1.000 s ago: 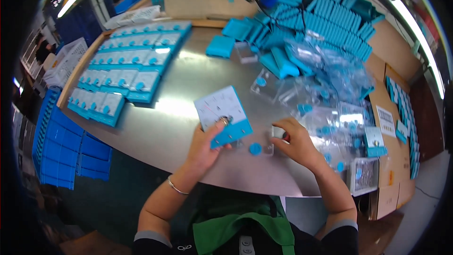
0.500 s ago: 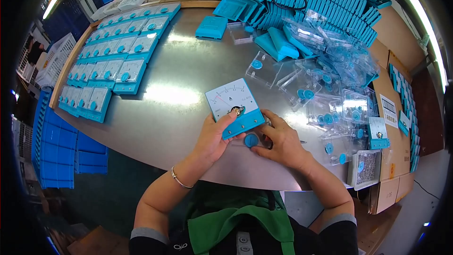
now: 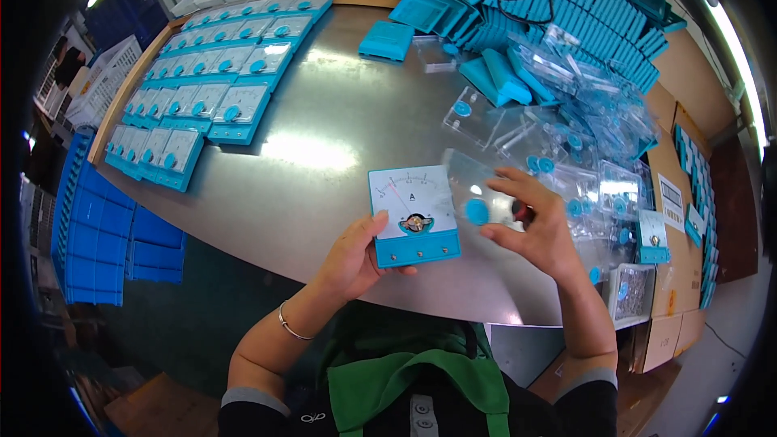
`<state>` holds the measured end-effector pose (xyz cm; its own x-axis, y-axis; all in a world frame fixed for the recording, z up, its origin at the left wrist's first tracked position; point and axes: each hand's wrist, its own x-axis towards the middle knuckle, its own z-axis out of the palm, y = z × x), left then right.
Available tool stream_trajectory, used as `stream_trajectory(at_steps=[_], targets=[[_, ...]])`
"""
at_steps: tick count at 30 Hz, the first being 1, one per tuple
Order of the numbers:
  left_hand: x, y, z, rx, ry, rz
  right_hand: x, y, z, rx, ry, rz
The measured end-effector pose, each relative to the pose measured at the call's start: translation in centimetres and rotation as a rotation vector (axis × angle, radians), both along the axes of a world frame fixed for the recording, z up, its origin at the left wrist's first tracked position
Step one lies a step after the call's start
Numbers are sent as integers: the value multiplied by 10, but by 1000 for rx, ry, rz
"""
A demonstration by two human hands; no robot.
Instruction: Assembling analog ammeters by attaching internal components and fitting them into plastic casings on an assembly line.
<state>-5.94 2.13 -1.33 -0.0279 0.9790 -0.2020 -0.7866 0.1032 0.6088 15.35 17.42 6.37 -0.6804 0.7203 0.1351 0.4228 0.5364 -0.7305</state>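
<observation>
My left hand (image 3: 354,252) is closed on a teal-based ammeter (image 3: 413,214), with the thumb along its left edge. The meter has a white dial, a thin red needle and an uncovered metal mechanism in a cutout; small screw terminals line its teal lower strip. Just to its right, my right hand (image 3: 544,226) grips a clear plastic cover (image 3: 463,176) bearing a round blue knob. The cover is tilted, slightly blurred and close to the meter's right edge. A dark, reddish handle (image 3: 523,212) also shows within the right hand; its other end is hidden.
Rows of covered meters (image 3: 231,101) stand at the left of the metal table (image 3: 324,194). Clear covers (image 3: 583,129) are heaped at the right, below stacked teal bases (image 3: 583,8). A white tray of small parts (image 3: 631,291) and an uncovered meter (image 3: 652,235) lie far right.
My right hand has lifted the clear cover from the table beneath the meter and moved right and up with it. My left hand has turned the meter more upright.
</observation>
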Motion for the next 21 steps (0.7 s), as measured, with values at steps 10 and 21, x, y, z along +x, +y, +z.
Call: stream_trajectory(at_steps=[10, 21], targets=[[26, 2, 0, -46, -213, -169, -10, -14, -5, -117, 40, 231], [41, 5, 2, -52, -264, -210, 7, -14, -18, -257, 76, 217]])
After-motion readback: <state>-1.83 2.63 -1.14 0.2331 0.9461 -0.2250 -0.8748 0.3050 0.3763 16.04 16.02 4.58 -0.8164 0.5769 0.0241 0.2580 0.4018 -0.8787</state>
